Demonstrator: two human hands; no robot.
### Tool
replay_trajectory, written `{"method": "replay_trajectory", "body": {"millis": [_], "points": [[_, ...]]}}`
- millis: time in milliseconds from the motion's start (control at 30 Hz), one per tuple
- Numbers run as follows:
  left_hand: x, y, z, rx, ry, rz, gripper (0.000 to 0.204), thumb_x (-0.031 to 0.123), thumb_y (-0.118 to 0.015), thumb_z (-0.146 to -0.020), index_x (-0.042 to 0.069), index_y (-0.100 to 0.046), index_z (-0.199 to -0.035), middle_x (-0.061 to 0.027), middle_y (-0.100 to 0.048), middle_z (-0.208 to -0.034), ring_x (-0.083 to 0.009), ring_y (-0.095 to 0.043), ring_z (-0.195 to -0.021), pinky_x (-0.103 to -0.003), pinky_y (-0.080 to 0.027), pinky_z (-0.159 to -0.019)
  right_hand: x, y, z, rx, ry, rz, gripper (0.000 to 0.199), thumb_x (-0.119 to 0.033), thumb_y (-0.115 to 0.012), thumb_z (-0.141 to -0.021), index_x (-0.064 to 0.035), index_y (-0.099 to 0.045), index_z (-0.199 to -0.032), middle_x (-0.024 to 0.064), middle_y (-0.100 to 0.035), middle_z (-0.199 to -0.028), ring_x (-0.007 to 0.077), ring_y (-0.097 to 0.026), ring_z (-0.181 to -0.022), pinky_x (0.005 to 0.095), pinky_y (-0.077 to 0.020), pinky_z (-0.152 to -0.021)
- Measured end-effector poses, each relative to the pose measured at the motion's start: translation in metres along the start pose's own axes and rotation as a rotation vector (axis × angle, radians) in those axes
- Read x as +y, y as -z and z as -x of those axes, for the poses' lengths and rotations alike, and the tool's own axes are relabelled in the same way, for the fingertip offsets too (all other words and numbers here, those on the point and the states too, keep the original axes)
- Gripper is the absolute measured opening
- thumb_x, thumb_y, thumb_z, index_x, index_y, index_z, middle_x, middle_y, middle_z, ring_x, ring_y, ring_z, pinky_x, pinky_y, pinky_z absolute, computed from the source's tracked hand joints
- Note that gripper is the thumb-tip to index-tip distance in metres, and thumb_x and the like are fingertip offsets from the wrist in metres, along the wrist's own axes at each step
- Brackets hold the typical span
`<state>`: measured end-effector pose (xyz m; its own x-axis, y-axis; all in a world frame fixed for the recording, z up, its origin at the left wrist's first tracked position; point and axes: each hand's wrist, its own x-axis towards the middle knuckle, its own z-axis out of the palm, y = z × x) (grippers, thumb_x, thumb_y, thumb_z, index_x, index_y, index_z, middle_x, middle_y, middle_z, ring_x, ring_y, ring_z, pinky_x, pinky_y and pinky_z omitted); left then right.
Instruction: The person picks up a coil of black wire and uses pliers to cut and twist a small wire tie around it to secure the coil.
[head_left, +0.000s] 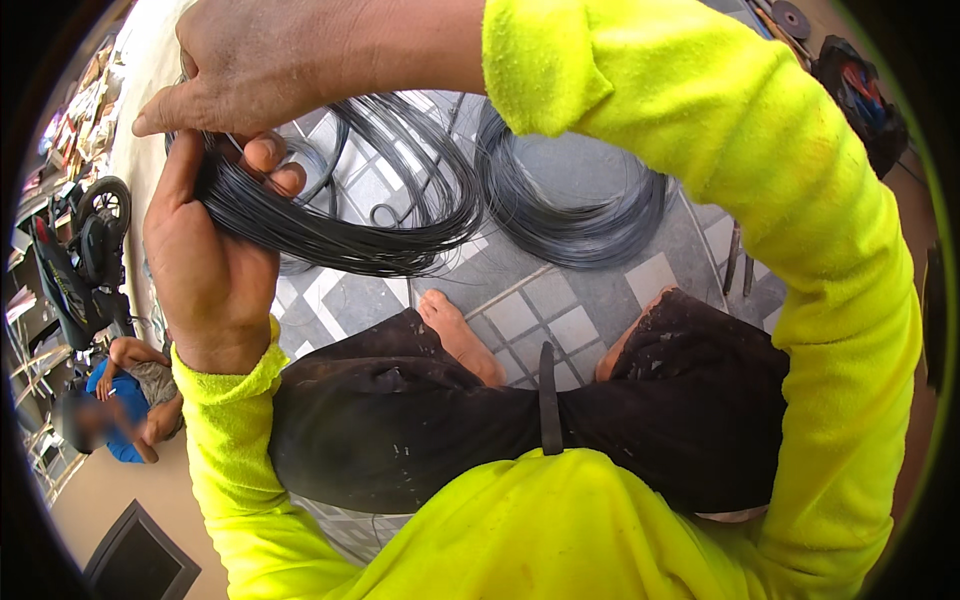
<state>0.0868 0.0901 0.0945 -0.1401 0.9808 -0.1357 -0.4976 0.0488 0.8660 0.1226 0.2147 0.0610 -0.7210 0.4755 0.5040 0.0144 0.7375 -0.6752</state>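
Observation:
A thick bundle of thin dark wire (350,240), looped in a coil, hangs from my left hand (208,265) at the upper left. The left fingers wrap round the bundle, their tips showing on its far side. My right hand (255,60) reaches across from the right and bends over the same end of the bundle. Its thumb and fingers are closed together beside the left fingertips; whatever lies between them is hidden. A second coil of grey wire (590,235) rests on the tiled floor beyond my feet, to the right of the held bundle.
Two dark rods (740,260) lie on the tiles at right. A black bag (860,100) stands at the far right. Leftward are a motorcycle (85,250), a seated person in blue (125,400) and a dark-framed panel (142,560). My bare feet flank the floor ahead.

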Motion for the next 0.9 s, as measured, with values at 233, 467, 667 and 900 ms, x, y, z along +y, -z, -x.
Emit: {"method": "replay_trajectory", "body": {"millis": [233,467,667,900], "points": [[0.013,0.012,0.007,0.05,0.055,0.123,0.032,0.026,-0.053,-0.103,-0.004,-0.048,-0.114,0.0044,-0.036,-0.071,-0.0029,-0.03,-0.049,-0.021,-0.028,-0.043,0.037,0.08,0.035,0.087,0.109,0.149,0.051,-0.048,-0.052,-0.095,0.001,-0.066,-0.096,0.0173,-0.069,-0.085,0.0256,-0.069,-0.077,0.0387,-0.0548,-0.07],[0.05,0.041,0.04,0.17,-0.085,0.014,0.03,0.018,-0.037,-0.107,-0.007,-0.046,-0.122,0.0023,-0.036,-0.066,-0.0047,-0.031,-0.045,-0.022,-0.032,-0.041,0.187,0.128,0.197,-0.072,-0.087,0.497,0.06,-0.035,-0.064,-0.093,0.0086,-0.049,-0.131,0.0122,-0.066,-0.089,0.0163,-0.065,-0.077,0.0268,-0.0523,-0.064],[0.046,0.048,0.043,0.218,-0.012,-0.037,0.027,0.016,-0.04,-0.107,-0.005,-0.047,-0.121,0.0023,-0.038,-0.069,-0.0046,-0.036,-0.049,-0.022,-0.037,-0.047,0.127,0.098,0.198,-0.215,-0.707,-0.487,0.058,-0.036,-0.063,-0.095,0.0075,-0.05,-0.133,0.0122,-0.068,-0.088,0.0158,-0.066,-0.074,0.0278,-0.0541,-0.066],[-0.003,0.021,0.017,0.487,0.149,-0.429,0.022,0.016,-0.045,-0.103,-0.003,-0.049,-0.112,-0.0245,-0.065,-0.112,-0.0362,-0.066,-0.108,-0.043,-0.06,-0.087,0.02,0.084,0.097,-0.12,-0.441,-0.915,0.036,-0.009,-0.056,-0.086,0.0116,-0.058,-0.115,0.0137,-0.069,-0.084,0.0164,-0.066,-0.07,0.0288,-0.0533,-0.064]]}}
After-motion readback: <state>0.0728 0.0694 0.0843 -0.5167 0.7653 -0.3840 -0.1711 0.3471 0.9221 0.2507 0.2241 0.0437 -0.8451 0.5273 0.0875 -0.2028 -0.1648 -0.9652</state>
